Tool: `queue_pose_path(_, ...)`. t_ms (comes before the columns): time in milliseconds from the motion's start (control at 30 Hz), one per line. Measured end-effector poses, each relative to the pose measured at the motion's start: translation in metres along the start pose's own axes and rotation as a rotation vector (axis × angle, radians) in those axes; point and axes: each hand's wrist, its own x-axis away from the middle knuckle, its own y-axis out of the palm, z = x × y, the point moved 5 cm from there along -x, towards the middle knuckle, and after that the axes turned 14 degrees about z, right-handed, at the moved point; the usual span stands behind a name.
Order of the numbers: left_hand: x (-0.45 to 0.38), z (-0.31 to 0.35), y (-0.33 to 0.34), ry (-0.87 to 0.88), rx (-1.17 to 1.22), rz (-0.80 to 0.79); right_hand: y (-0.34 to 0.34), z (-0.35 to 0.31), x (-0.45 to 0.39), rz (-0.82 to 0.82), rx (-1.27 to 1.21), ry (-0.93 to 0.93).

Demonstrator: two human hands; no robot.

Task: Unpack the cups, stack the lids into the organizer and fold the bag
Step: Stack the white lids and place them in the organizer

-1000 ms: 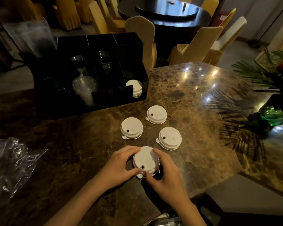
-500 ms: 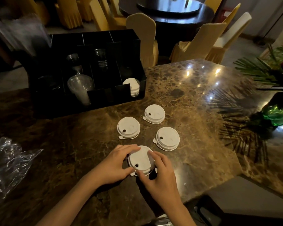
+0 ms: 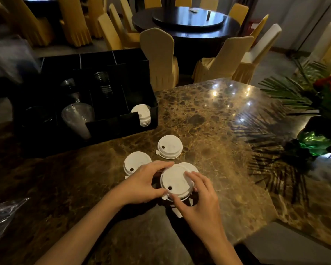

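Note:
My left hand and my right hand grip a small pile of white lids from both sides, lifted just above the marble table. The pile overlaps another lid lying right behind it. Two more white lids lie loose: one to the left, partly behind my left hand, and one farther back. The black organizer stands at the back left. It holds a stack of white lids in its front right slot and clear cups in other slots. The crumpled clear bag lies at the left edge.
A plant with red flowers and green wrapping stands at the table's right side. The table's near right edge drops to the floor. Covered chairs and a round dark table stand beyond.
Both hands have carried the lid pile forward and right, from a bare spot near me to over the nearest lid on the right. The other loose lids have not moved.

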Motion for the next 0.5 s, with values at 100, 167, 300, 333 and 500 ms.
queue_pose_path(100,-0.024,0.01,0.008,0.047,-0.029,-0.046,0.0,0.01,-0.01,0.064,0.022,0.022)
queue_pose_path(167,-0.036,0.011,0.013,0.072,-0.043,-0.074,0.0,0.017,-0.015,0.098,0.029,0.032)
queue_pose_path(300,-0.054,0.003,0.022,0.082,-0.046,-0.119,0.004,0.03,-0.023,0.116,0.046,0.069)
queue_pose_path(333,-0.057,-0.001,0.024,0.075,-0.041,-0.128,0.006,0.032,-0.024,0.113,0.049,0.082)
queue_pose_path(500,-0.061,-0.014,0.029,0.022,0.023,-0.18,0.01,0.036,-0.025,0.088,0.081,0.102)
